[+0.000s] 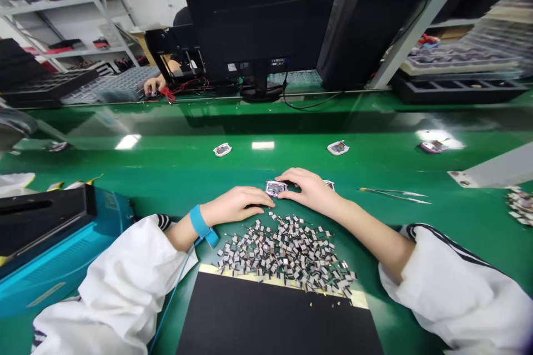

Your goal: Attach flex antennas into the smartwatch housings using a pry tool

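Observation:
A small open device casing with a circuit board inside point(275, 188) lies on the green work surface between my hands. My right hand point(306, 188) has its thumb and fingers around the casing's right edge. A second pale casing point(329, 184) shows partly behind that hand. My left hand point(239, 203), with a blue wrist strap point(200, 223), is held flat with fingers stretched out; its fingertips are at the casing's lower left edge, and whether they touch it I cannot tell. Just below both hands spreads a pile of small grey parts with short dark leads point(287, 252).
Tweezers point(393, 194) lie right of my right hand. More casings sit farther back, at left point(222, 150), centre right point(337, 148) and right point(433, 146). A black mat point(275, 316) is in front, a blue machine point(83, 249) at left. Behind the monitor point(262, 16), another person's hand point(155, 85) shows.

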A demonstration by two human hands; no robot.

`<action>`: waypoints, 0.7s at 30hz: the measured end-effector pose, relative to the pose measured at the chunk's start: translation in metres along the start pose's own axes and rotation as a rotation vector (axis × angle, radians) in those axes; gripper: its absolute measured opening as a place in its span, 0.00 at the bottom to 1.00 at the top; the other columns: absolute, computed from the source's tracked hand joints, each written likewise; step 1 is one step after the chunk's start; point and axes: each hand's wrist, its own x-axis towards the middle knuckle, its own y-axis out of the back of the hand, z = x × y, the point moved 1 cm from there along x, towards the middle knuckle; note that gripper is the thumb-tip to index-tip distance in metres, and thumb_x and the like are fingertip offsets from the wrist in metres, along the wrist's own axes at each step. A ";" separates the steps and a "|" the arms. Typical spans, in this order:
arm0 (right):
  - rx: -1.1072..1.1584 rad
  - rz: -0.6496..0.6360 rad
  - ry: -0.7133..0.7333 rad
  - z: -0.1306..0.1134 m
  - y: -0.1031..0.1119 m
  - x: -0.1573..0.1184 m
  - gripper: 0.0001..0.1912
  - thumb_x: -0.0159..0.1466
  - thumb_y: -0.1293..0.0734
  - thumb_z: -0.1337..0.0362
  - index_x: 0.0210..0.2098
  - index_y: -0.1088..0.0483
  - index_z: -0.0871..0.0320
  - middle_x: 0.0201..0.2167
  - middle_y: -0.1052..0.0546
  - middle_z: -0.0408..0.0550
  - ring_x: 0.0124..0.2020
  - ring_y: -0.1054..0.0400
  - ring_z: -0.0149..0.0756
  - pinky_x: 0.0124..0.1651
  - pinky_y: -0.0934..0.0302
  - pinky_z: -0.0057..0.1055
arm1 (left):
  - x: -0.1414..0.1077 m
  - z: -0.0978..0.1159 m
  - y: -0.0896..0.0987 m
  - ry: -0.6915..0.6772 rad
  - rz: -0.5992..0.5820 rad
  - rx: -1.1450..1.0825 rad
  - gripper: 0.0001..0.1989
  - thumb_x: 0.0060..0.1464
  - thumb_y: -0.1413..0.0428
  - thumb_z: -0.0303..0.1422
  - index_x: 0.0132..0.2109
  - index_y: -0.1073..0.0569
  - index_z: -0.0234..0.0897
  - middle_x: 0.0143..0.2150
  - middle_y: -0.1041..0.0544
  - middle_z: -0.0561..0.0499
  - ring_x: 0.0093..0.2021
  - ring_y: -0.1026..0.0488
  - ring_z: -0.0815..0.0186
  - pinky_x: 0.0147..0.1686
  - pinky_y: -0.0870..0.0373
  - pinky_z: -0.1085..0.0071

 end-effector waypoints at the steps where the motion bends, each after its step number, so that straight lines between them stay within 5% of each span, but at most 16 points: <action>1: -0.001 0.008 -0.003 0.001 0.000 0.000 0.14 0.56 0.34 0.58 0.39 0.31 0.58 0.37 0.27 0.46 0.40 0.34 0.36 0.43 0.38 0.33 | 0.000 -0.001 0.000 0.005 0.006 0.001 0.13 0.56 0.53 0.29 0.48 0.30 0.40 0.46 0.27 0.49 0.46 0.31 0.67 0.48 0.36 0.71; 10: -0.042 0.053 -0.036 0.006 -0.006 -0.001 0.06 0.60 0.39 0.65 0.34 0.30 0.58 0.33 0.25 0.45 0.36 0.32 0.35 0.39 0.38 0.31 | 0.001 -0.003 -0.004 0.014 0.049 0.010 0.13 0.56 0.54 0.28 0.46 0.29 0.39 0.44 0.27 0.50 0.46 0.33 0.66 0.48 0.37 0.71; 21: -0.074 -0.075 0.037 -0.002 0.010 -0.021 0.21 0.55 0.34 0.54 0.45 0.35 0.58 0.41 0.29 0.49 0.41 0.34 0.40 0.42 0.37 0.36 | -0.011 -0.006 -0.003 0.174 0.185 -0.120 0.14 0.53 0.47 0.30 0.47 0.31 0.34 0.36 0.26 0.49 0.34 0.29 0.73 0.37 0.32 0.79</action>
